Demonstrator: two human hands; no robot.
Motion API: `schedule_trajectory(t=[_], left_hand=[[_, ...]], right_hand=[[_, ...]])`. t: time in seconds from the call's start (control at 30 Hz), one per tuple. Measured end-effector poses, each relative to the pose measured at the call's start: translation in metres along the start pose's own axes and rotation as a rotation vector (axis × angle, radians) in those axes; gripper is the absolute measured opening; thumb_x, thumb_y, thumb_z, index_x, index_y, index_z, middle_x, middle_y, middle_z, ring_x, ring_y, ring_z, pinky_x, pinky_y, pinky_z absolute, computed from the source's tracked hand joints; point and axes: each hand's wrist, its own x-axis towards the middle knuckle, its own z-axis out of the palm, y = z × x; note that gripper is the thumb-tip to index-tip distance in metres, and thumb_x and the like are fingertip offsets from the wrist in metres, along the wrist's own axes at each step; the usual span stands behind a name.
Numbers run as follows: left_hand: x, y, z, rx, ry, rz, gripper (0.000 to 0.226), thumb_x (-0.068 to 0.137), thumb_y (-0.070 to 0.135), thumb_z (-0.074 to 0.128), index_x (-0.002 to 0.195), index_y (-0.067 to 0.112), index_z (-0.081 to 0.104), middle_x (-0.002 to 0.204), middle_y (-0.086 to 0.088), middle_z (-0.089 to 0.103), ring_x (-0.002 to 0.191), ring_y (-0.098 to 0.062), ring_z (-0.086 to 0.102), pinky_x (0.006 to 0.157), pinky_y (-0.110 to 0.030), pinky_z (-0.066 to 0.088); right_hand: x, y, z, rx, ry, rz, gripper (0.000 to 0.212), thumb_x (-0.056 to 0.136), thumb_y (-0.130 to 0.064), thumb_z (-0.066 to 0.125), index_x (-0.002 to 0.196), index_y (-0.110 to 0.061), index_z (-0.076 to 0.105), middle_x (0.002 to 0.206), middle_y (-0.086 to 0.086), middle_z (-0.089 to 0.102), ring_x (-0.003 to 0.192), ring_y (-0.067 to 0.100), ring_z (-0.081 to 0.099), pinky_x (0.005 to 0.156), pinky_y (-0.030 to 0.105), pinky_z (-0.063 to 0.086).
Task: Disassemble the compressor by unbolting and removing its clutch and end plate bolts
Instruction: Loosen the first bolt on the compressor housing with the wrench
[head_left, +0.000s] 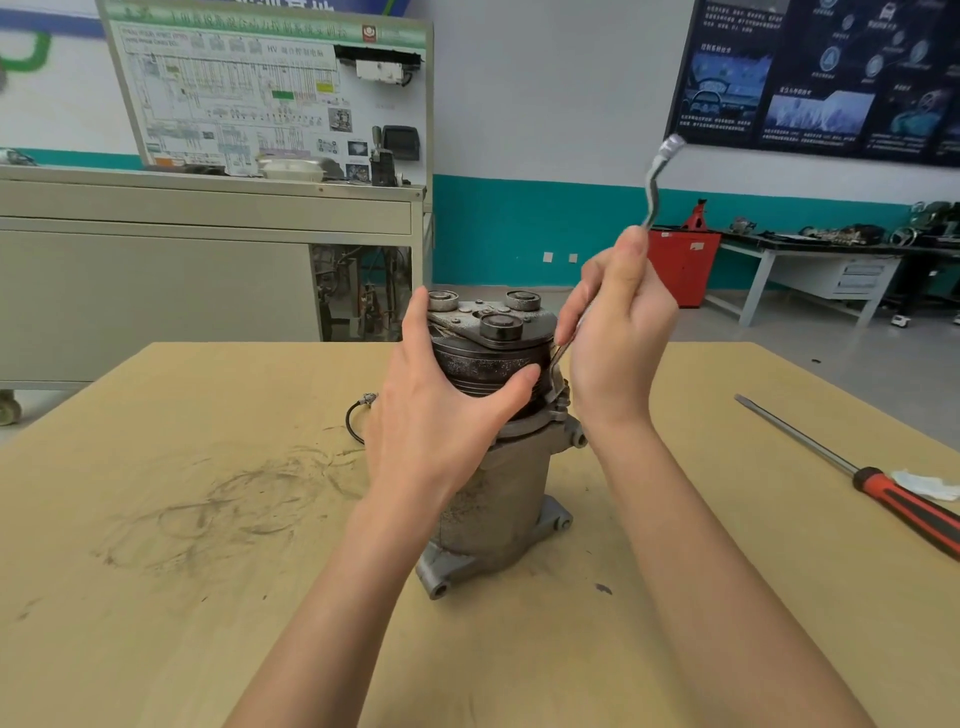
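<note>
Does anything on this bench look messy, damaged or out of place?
The table has dark smears left of the upright compressor. A crumpled white scrap lies by the screwdriver handle. Nothing else stands out.

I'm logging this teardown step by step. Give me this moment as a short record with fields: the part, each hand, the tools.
compressor: upright on the table
left hand: grips the pulley at the top
right hand: holds the wrench, upper end raised, lower end beside the pulley
screwdriver: lies on the table to the right, untouched
</note>
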Motion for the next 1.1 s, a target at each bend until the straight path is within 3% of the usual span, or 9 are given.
schedule_trajectory(t=[0.07,0.13,0.23,0.4,0.6,1.0,1.1], left_hand=[[0.0,0.001,0.002,0.006,0.01,-0.012,0.109,0.062,0.072,0.063,0.151,0.038,0.011,0.147,0.006,0.043,0.13,-0.019,0.046,0.097,-0.039,0.043],[0.0,0.001,0.004,0.008,0.022,-0.019,0.108,0.063,0.071,0.065,0.151,0.038,0.011,0.147,0.006,0.044,0.13,-0.019,0.046,0.096,-0.04,0.044],[-0.002,0.0,0.005,-0.038,0.045,-0.021,0.107,0.064,0.069,0.068,0.151,0.038,0.013,0.147,0.007,0.043,0.131,-0.018,0.045,0.096,-0.038,0.042],[-0.004,-0.001,0.005,-0.078,0.041,-0.026,0.104,0.065,0.063,0.071,0.149,0.041,0.015,0.146,0.01,0.044,0.132,-0.015,0.043,0.1,-0.037,0.04],[-0.004,0.001,0.005,-0.065,0.027,-0.027,0.104,0.067,0.064,0.069,0.151,0.039,0.013,0.145,0.008,0.045,0.133,-0.016,0.043,0.104,-0.045,0.041],[-0.007,0.003,0.01,-0.048,0.058,-0.035,0.106,0.066,0.063,0.067,0.153,0.033,0.014,0.144,0.005,0.045,0.132,-0.018,0.043,0.103,-0.037,0.036],[-0.007,0.004,0.01,-0.051,0.059,-0.026,0.105,0.067,0.062,0.068,0.153,0.031,0.015,0.145,0.003,0.045,0.133,-0.019,0.042,0.104,-0.039,0.036]], right_hand=[[-0.008,-0.006,0.0,-0.137,-0.045,-0.126,0.041,0.095,-0.041,0.023,0.064,-0.024,0.042,0.045,-0.002,0.045,0.044,0.014,0.047,0.055,0.031,0.044],[-0.017,-0.012,0.003,-0.09,-0.043,-0.09,0.037,0.094,-0.045,0.024,0.065,-0.027,0.041,0.048,-0.008,0.046,0.05,0.016,0.049,0.061,0.037,0.046],[-0.024,-0.018,0.015,0.152,0.052,0.114,0.035,0.092,-0.048,0.032,0.066,-0.026,0.041,0.046,-0.014,0.04,0.046,0.003,0.039,0.054,0.036,0.043],[0.01,-0.014,0.008,0.47,0.357,0.522,0.047,0.1,-0.043,0.035,0.061,-0.018,0.033,0.045,-0.011,0.024,0.039,0.007,0.019,0.037,0.021,0.017],[0.022,-0.005,-0.003,0.595,0.412,0.804,0.051,0.098,-0.051,0.037,0.061,-0.016,0.033,0.044,-0.008,0.02,0.04,0.009,0.013,0.036,0.022,0.013],[-0.035,-0.02,0.012,0.515,0.218,0.083,0.042,0.096,-0.033,0.029,0.056,-0.025,0.038,0.049,-0.013,0.028,0.043,0.006,0.02,0.042,0.017,0.022],[-0.039,-0.019,0.007,0.545,0.115,0.004,0.044,0.097,-0.045,0.039,0.062,-0.018,0.035,0.052,-0.013,0.028,0.044,0.005,0.021,0.044,0.018,0.023]])
